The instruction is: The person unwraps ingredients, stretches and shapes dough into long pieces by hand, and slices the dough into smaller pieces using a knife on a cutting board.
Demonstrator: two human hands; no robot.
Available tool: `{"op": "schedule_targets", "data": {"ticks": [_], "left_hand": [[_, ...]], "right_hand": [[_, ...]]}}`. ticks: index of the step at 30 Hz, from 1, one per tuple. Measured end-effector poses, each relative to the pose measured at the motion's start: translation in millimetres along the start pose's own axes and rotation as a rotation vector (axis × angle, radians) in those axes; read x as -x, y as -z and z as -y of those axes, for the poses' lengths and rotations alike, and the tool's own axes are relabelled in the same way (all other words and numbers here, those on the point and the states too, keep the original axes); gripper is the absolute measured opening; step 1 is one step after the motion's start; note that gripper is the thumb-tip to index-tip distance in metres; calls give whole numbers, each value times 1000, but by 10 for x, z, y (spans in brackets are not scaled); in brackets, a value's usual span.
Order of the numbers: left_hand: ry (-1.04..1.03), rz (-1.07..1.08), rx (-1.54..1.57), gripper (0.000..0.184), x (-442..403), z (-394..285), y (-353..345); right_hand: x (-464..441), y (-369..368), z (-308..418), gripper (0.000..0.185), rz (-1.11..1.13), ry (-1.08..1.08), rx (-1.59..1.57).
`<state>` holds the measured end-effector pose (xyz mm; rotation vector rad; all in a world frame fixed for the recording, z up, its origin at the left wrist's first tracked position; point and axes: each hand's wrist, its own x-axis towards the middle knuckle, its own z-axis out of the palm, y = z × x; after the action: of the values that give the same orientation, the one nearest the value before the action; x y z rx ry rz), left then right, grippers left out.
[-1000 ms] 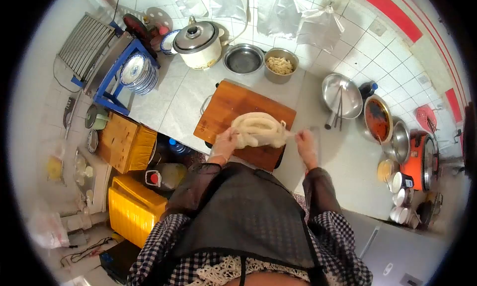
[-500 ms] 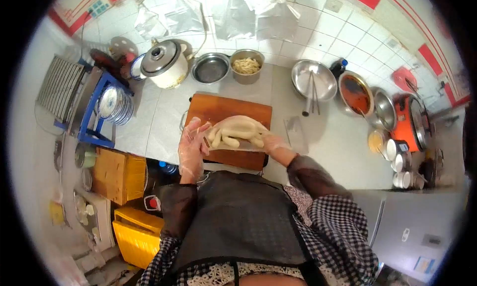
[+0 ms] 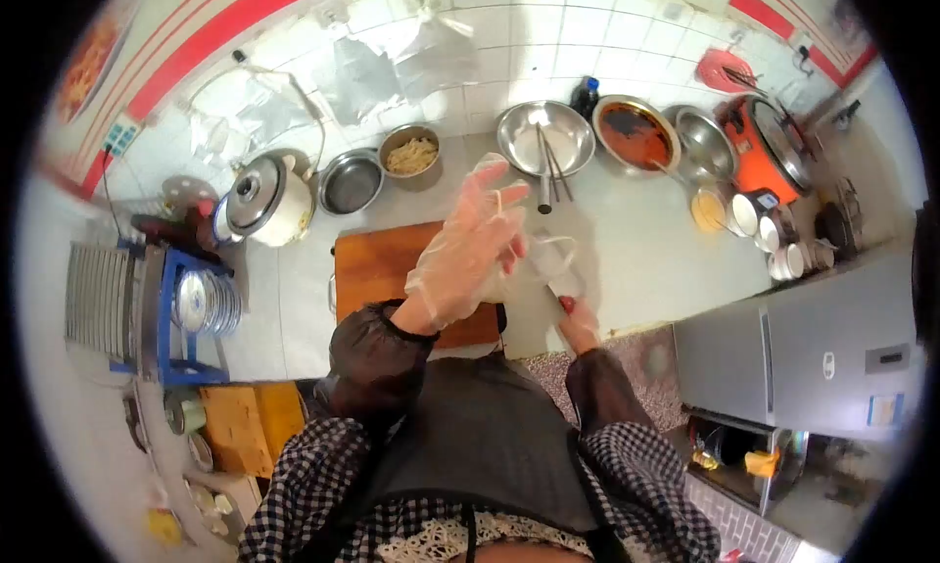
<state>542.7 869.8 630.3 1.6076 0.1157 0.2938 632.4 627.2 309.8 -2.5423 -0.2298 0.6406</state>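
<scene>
My left hand [image 3: 468,252], in a clear plastic glove, is raised over the right part of the wooden cutting board [image 3: 382,259], its fingers apart and nothing seen in them. To its right, at the counter's front edge, my right hand [image 3: 580,320] is closed on the reddish handle of a knife [image 3: 558,294]. The knife's pale, wide blade is hard to tell from the counter. The pale food rolls are mostly hidden behind my left hand and its glove.
A metal bowl with chopsticks and a ladle [image 3: 524,132], a basin of red oil [image 3: 627,137] and an orange cooker [image 3: 759,157] stand right. At back left are a pot of pale strips [image 3: 406,166], a dark pan [image 3: 351,183] and a white cooker [image 3: 279,211].
The view has swung to the right. Both hands have left the pale rolls: my left hand has risen with its fingers spread, and my right hand has moved right and taken hold of the knife.
</scene>
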Motion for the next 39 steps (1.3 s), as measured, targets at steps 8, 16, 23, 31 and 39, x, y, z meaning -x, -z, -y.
{"op": "schedule_targets", "data": {"ticks": [8, 16, 23, 31, 39], "left_hand": [[213, -18, 336, 40, -275, 448, -101], [512, 159, -536, 44, 94, 1652, 547], [445, -200, 1063, 59, 816, 1811, 1469], [49, -41, 608, 63, 1378, 1713, 1650], [42, -77, 140, 55, 2094, 1483, 2051]], "right_hand": [[1418, 126, -976, 26, -360, -188, -659], [1864, 449, 191, 25, 43, 141, -143], [528, -950, 1432, 30, 111, 724, 126], [1004, -690, 3253, 48, 644, 316, -1002], [529, -1160, 3785, 24, 726, 229, -1614]]}}
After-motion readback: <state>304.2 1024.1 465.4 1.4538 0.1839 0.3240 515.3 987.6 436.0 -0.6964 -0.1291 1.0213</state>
